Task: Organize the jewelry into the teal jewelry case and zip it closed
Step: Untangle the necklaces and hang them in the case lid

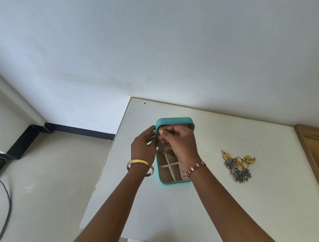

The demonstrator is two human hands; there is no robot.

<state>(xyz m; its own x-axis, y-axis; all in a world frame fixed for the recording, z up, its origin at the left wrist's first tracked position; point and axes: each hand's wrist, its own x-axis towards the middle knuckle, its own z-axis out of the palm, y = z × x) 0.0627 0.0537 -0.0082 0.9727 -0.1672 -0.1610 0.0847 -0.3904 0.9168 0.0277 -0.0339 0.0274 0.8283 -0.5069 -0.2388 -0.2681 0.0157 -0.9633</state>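
Head view: both forearms reach forward over the white table (pixel 236 200), the left hand (pixel 143 146) with fingers curled at the left edge of the raised lid, and the right hand (pixel 179 144) pinched narrow on a thin gold chain (pixel 169 152) that hangs from its fingertips. The open teal jewelry case (pixel 175 183) lies directly beneath and between the two hands, its divided tray showing below the right wrist. The jewelry pile (pixel 237 167) rests well to the right of the right hand.
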